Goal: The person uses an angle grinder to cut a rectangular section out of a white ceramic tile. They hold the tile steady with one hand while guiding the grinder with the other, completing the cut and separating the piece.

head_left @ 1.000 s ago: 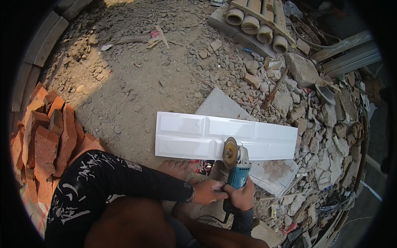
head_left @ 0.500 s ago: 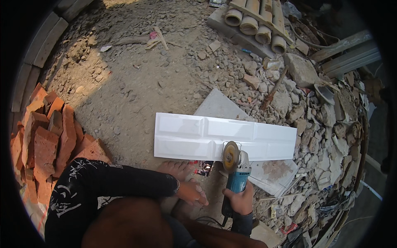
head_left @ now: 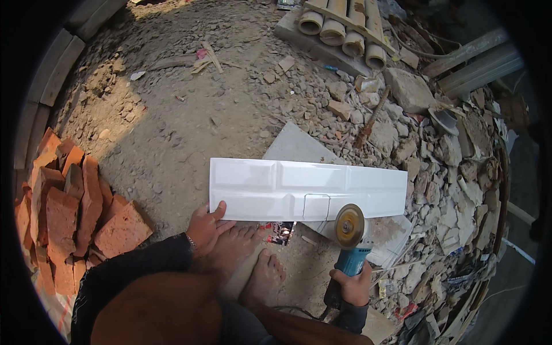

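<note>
A long white glazed tile (head_left: 287,188) lies flat on the dirt ground in front of me, with a small marked rectangle near its lower edge. My right hand (head_left: 352,284) grips the body of a blue angle grinder (head_left: 348,253), whose disc (head_left: 349,225) sits just below the tile's lower right edge. My left hand (head_left: 206,227) rests with fingers spread at the tile's lower left edge, touching it. My bare feet (head_left: 253,261) stand on the ground between the two hands.
Red broken bricks (head_left: 69,213) are piled at the left. Grey rubble (head_left: 454,190) fills the right side. Cut pipe sections (head_left: 339,23) lie on a slab at the top. A grey tile (head_left: 296,146) pokes out behind the white one.
My left hand has let go of the grinder and moved left to the tile's lower left edge. The grinder stays in my right hand near the tile's lower right edge.
</note>
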Demonstrator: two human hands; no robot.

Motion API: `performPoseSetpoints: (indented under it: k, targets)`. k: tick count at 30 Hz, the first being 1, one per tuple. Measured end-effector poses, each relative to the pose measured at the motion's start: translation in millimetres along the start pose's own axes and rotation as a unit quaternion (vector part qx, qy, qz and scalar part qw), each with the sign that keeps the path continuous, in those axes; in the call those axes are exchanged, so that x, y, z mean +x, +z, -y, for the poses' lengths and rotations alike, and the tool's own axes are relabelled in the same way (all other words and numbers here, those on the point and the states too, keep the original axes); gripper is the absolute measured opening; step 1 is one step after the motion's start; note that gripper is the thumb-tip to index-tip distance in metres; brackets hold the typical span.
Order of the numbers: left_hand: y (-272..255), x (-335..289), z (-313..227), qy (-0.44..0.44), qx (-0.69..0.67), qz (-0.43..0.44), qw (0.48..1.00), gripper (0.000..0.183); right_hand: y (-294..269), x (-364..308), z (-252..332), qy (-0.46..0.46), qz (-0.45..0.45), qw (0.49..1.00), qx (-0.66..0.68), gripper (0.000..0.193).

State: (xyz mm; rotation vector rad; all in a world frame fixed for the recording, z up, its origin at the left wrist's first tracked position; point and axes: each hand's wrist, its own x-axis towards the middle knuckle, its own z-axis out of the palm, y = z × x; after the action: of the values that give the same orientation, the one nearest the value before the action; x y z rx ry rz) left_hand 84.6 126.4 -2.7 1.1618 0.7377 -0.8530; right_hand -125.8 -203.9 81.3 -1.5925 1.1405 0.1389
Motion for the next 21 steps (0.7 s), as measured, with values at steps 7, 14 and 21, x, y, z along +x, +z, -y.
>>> performPoseSetpoints:
  k: [7, 14, 21]
  targets:
    - [-3.5, 36.7, -37.4, 0.092, 0.208, -0.024, 0.973, 0.045, -0.3, -11.1, 0.6, -0.013, 0.012, 0.998, -0.064, 0.049]
    - [5.6, 38.4, -57.3, 0.092, 0.225, 0.002, 0.97, 0.048, 23.5, -4.6, 7.7, -0.029, 0.068, 0.997, -0.033, 0.047]
    - [5.2, 29.9, -55.8, 0.058, 0.203, -0.005, 0.978, 0.054, 39.2, 0.5, 2.8, -0.05, 0.094, 0.992, -0.071, 0.051]
